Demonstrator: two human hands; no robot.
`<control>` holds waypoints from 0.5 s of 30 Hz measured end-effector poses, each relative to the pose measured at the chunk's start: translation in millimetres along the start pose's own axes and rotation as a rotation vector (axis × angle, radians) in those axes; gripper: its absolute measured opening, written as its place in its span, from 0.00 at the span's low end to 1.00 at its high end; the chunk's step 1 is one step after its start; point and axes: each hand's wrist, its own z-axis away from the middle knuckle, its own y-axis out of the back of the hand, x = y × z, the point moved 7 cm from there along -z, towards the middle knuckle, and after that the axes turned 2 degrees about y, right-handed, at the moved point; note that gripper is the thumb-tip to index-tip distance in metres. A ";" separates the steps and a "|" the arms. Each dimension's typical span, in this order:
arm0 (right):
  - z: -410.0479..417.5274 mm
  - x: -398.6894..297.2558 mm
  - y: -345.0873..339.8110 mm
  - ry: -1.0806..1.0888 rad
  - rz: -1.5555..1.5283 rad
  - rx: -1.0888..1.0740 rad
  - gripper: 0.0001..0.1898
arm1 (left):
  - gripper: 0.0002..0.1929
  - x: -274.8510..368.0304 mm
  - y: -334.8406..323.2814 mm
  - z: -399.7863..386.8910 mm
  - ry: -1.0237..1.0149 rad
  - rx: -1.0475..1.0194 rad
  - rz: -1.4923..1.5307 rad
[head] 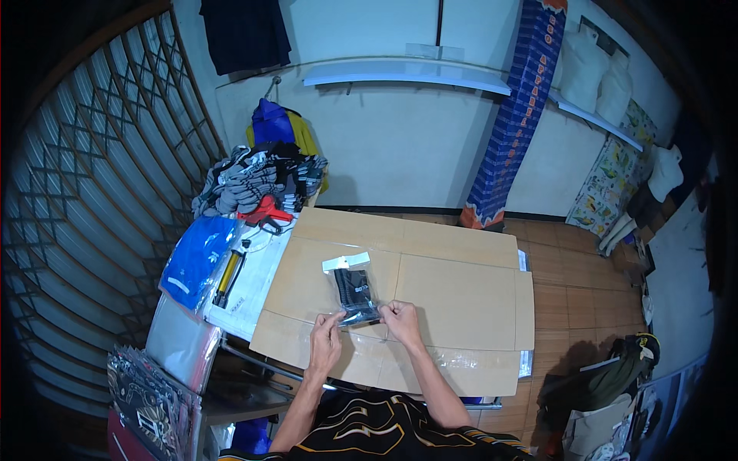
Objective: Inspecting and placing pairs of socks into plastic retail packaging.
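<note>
A clear plastic packet [354, 288] with a white header strip holds a folded black and dark grey knitted item, perhaps socks. It is over a flattened cardboard sheet [455, 299] that covers the table. My left hand [327, 340] pinches the packet's near left corner between thumb and fingers. At its near right corner, my right hand [400, 322] grips the plastic edge in the same way. The header strip points away from me.
Left of the cardboard lie a yellow and black hand pump [229, 276], a blue bagged garment [199, 262], a red-handled tool [265, 212] and a heap of grey and black knitted items [248, 178]. Packaged goods [153, 403] stand at the lower left.
</note>
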 end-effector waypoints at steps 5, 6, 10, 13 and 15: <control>4.7 1.9 17.6 -0.139 -0.018 0.054 0.14 | 0.19 34.0 -3.4 -1.2 0.070 -0.115 0.038; 6.2 -4.3 18.4 -0.137 -0.017 0.054 0.14 | 0.19 31.6 -4.1 -1.1 0.068 -0.113 0.039; 12.3 -22.2 21.2 -0.173 -0.030 0.048 0.13 | 0.20 34.7 0.9 -8.4 -0.138 0.031 -0.106; 17.7 -37.7 24.2 -0.196 -0.101 0.038 0.12 | 0.18 45.1 1.6 -18.5 -0.246 0.052 -0.218; 18.3 -40.2 28.5 -0.207 -0.137 0.033 0.12 | 0.17 54.6 1.3 -27.2 -0.254 0.038 -0.238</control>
